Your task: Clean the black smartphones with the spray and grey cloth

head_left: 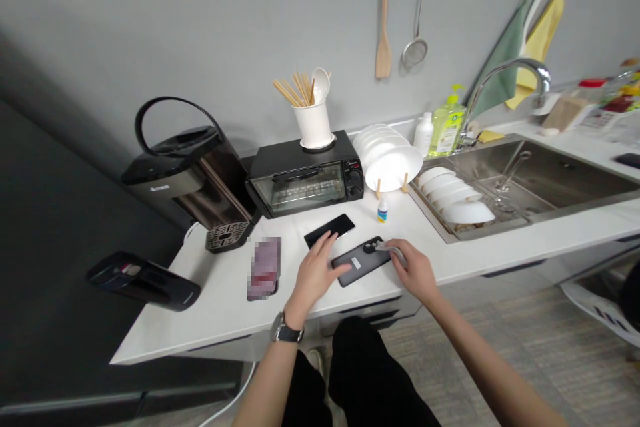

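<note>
A dark grey phone lies back up on the white counter, with a white sticker on it and its camera ring at the far end. My left hand, a watch on its wrist, rests on the phone's near left end with fingers spread. My right hand pinches a small light cloth or wipe against the phone's camera end. A second black phone lies face up just behind, touching my left fingertips. A small dropper bottle stands beyond it.
A black toaster oven carries a white utensil cup. A dark water boiler stands left, a blurred object lies nearby. White plates stand in a rack; a sink with bowls lies right. A black handheld device overhangs the counter's left edge.
</note>
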`<state>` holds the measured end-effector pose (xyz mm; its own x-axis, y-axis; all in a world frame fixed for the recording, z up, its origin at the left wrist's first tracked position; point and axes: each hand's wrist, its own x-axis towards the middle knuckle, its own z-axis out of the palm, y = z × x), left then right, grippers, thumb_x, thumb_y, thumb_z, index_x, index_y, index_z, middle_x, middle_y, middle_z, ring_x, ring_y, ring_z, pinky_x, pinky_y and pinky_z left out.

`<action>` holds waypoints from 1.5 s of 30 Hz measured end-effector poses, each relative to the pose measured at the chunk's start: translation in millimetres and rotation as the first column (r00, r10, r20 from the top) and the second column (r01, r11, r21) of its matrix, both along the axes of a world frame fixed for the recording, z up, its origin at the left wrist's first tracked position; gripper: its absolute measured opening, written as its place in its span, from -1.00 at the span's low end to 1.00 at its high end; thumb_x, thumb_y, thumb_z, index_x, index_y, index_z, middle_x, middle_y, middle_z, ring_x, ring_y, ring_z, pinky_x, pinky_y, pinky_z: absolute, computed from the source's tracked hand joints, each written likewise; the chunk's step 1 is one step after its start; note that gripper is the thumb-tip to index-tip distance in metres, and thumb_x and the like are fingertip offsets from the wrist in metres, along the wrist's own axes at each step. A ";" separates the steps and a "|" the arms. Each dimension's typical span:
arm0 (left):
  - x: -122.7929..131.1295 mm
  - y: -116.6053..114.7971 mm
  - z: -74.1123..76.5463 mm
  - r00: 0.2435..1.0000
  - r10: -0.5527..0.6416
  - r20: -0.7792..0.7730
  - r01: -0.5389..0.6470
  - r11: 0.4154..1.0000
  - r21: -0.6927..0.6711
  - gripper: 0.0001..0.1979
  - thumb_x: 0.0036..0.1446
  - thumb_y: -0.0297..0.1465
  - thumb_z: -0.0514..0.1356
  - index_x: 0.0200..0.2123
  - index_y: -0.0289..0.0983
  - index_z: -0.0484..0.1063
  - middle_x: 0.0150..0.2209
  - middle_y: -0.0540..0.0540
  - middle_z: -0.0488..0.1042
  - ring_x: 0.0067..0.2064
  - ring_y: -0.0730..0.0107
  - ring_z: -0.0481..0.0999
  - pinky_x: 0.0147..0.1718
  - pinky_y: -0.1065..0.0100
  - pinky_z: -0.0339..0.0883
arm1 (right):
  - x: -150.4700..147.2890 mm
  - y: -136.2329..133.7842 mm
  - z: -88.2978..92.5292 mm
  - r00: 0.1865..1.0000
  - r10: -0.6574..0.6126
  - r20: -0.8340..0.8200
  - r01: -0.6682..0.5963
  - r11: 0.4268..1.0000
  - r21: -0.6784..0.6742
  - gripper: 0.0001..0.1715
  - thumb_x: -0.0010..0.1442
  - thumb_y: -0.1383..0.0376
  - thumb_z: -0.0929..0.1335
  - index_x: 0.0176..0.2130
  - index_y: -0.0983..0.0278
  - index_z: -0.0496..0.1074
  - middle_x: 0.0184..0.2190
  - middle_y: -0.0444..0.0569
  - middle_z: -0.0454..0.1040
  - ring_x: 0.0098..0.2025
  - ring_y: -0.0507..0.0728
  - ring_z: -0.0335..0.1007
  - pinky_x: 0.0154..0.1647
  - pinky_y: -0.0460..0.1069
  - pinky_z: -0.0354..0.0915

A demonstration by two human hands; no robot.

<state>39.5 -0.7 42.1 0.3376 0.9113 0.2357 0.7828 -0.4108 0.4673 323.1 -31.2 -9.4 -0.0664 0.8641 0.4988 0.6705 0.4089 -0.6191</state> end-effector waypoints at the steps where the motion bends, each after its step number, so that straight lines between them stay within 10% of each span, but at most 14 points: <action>1: -1.3 12.0 1.2 0.999 0.035 -0.026 -0.034 0.999 0.041 -0.25 0.24 -0.15 0.33 0.41 -0.11 0.17 0.44 -0.16 0.20 0.41 0.06 0.28 0.38 0.06 0.20 | 0.2 0.2 3.5 0.997 0.057 0.043 -0.056 0.998 -0.023 -0.69 0.42 0.25 0.26 0.11 0.15 0.41 0.07 0.01 0.55 0.12 0.20 0.52 0.21 0.15 0.41; 8: -13.9 77.0 -20.0 0.994 0.084 -0.064 -0.081 0.996 0.044 -0.25 0.15 -0.21 0.40 0.34 -0.27 0.26 0.30 -0.31 0.40 0.32 -0.06 0.39 0.32 -0.01 0.25 | 7.0 27.5 24.2 0.891 0.370 0.262 -0.337 0.927 -0.162 -0.45 0.28 0.27 0.42 0.22 0.20 0.29 0.33 0.11 0.35 0.49 0.29 0.05 0.49 0.33 -0.02; 13: -11.7 75.0 -20.3 0.991 0.133 0.010 -0.133 0.986 0.104 -0.27 0.09 -0.32 0.43 0.31 -0.19 0.30 0.15 -0.20 0.52 0.16 0.00 0.49 0.18 0.04 0.39 | 0.5 49.1 34.0 0.817 0.411 0.405 -0.356 0.911 -0.207 -0.39 0.28 0.16 0.45 0.22 0.25 0.27 0.25 0.20 0.42 0.24 0.31 0.43 0.29 0.25 0.31; 24: -30.7 -13.8 20.5 0.924 0.296 0.240 -0.356 0.895 0.268 -0.34 0.17 -0.23 0.38 0.30 -0.11 0.29 0.18 -0.18 0.49 0.18 -0.02 0.46 0.22 -0.02 0.34 | -25.6 78.7 47.4 0.641 0.323 0.696 -0.243 0.946 -0.216 -0.72 0.42 0.40 0.25 0.10 0.27 0.32 -0.12 0.08 0.61 -0.16 0.21 0.60 -0.21 -0.01 0.36; 33: -33.9 -71.3 2.4 0.967 0.181 0.181 -0.206 0.970 0.130 -0.28 0.15 -0.32 0.39 0.34 -0.08 0.25 0.21 -0.16 0.48 0.22 -0.01 0.45 0.23 -0.04 0.38 | -70.9 150.5 78.2 0.672 0.248 0.697 -0.174 0.969 -0.176 -0.70 0.42 0.44 0.18 -0.03 0.35 0.46 -0.09 0.22 0.58 -0.09 0.28 0.56 -0.18 0.02 0.35; 41: -27.1 -70.1 1.1 0.965 0.128 0.229 -0.136 0.990 0.021 -0.47 0.11 -0.36 0.40 0.17 -0.05 0.50 0.17 -0.14 0.52 0.19 0.01 0.48 0.22 -0.07 0.40 | -61.0 108.3 72.2 0.834 0.156 0.529 -0.139 0.988 -0.072 -0.49 0.46 0.38 0.11 0.28 0.28 0.33 0.14 0.17 0.50 0.16 0.26 0.44 0.17 0.14 0.36; 45: -11.9 -59.4 11.8 0.902 0.098 0.420 -0.005 0.976 -0.217 -0.66 0.20 -0.26 0.33 0.06 -0.09 0.60 0.11 -0.12 0.59 0.15 0.08 0.54 0.23 0.03 0.39 | -40.7 40.2 44.0 0.929 0.337 -0.151 -0.354 0.929 -0.105 -0.52 0.51 0.16 0.09 0.19 0.16 0.41 0.18 0.05 0.50 0.24 0.23 0.42 0.31 0.16 0.30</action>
<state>27.6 -60.1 53.9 0.1987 0.9682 0.1519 0.5067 -0.2341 0.8297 282.4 9.0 34.5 -0.3151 0.8560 0.4099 0.4136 0.5126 -0.7525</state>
